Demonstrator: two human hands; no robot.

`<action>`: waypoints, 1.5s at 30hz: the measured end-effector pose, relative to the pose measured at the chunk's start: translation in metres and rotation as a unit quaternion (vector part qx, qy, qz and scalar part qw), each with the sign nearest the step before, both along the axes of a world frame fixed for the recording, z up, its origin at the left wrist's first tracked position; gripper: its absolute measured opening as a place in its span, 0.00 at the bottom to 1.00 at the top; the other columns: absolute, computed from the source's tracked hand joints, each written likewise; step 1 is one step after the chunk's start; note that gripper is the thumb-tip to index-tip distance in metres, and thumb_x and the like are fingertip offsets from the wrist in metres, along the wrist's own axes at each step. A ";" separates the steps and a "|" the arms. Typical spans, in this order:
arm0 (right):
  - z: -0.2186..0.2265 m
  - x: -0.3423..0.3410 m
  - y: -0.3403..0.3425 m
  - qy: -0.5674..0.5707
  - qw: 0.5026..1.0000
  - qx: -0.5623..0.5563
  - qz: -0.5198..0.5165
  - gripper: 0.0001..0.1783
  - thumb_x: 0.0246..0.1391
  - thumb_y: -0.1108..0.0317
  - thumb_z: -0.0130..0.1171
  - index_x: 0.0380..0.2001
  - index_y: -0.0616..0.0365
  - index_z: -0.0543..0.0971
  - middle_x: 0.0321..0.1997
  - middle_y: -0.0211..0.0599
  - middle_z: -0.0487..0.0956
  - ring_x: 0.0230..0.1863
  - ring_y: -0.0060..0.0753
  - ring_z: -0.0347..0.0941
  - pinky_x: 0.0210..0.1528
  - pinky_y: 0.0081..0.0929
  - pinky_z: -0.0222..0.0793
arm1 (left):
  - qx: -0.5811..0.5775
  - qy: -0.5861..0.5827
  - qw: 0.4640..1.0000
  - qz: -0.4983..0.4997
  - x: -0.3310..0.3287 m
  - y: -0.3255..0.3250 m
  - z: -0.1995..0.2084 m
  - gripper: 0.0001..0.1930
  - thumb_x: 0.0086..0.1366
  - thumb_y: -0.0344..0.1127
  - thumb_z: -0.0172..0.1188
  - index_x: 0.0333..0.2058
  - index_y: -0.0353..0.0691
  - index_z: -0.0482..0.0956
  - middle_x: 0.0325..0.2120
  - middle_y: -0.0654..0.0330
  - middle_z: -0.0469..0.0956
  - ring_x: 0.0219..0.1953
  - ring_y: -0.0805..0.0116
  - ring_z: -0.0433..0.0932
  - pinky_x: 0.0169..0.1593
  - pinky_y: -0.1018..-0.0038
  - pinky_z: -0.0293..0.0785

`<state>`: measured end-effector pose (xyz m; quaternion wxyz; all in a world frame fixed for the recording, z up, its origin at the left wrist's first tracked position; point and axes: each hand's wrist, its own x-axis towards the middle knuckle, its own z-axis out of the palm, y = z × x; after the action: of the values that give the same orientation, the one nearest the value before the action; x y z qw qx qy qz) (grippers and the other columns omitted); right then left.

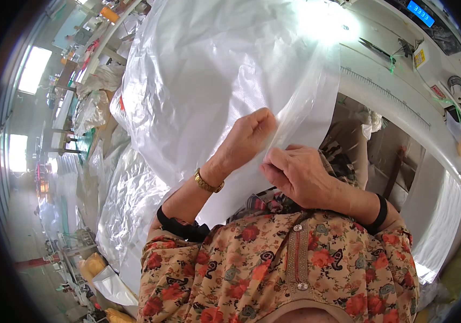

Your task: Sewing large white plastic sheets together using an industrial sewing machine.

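Note:
A large sheet of white translucent plastic film (198, 81) spreads over the work surface and hangs down toward my lap. My left hand (249, 134) is closed in a fist on a gathered fold near the sheet's right part. Just below it and to the right, my right hand (300, 176) pinches the same fold, its fingers curled inward. Between the two fists the film runs in narrow creases up toward the lamp. My fingertips are partly hidden by the knuckles.
A white sewing machine (440, 70) with a lit display stands at the upper right. Black thread snips (377, 51) lie on its table, above a printed ruler scale (386, 94). A bright lamp (327, 21) glares at the top. Crumpled clear film (128, 210) is heaped on the left.

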<state>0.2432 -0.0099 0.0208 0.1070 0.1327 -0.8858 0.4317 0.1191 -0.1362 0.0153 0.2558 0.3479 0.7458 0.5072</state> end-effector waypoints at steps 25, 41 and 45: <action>-0.078 -0.078 -0.031 -0.173 0.975 0.103 0.097 0.14 0.53 0.63 0.55 0.37 0.64 0.75 0.40 0.52 0.76 0.42 0.57 0.72 0.45 0.41 0.69 | 0.079 -0.144 0.985 0.053 -0.018 -0.019 0.020 0.08 0.59 0.34 0.66 0.27 0.39 0.76 0.21 0.72 0.74 0.24 0.87 0.67 0.27 0.87 0.61; -0.060 -0.020 0.059 0.141 0.935 -0.084 -0.313 0.19 0.47 0.75 0.62 0.45 0.62 0.72 0.41 0.44 0.75 0.44 0.44 0.71 0.46 0.36 0.68 | 0.081 -0.084 0.993 0.021 0.002 -0.004 0.030 0.11 0.61 0.32 0.63 0.22 0.39 0.71 0.17 0.76 0.64 0.21 0.88 0.57 0.23 0.84 0.52; -0.056 -0.082 0.048 0.135 0.881 -0.189 -0.412 0.31 0.52 0.72 0.61 0.59 0.62 0.63 0.55 0.42 0.68 0.51 0.36 0.67 0.50 0.31 0.65 | 0.083 -0.047 0.994 0.059 -0.007 -0.002 0.058 0.11 0.59 0.32 0.64 0.22 0.38 0.71 0.17 0.76 0.64 0.21 0.88 0.57 0.24 0.84 0.51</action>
<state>0.1610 0.0382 -0.0350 0.4173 -0.2102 -0.7386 0.4860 0.1122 -0.1382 0.0732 0.2308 0.2992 0.7072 0.5975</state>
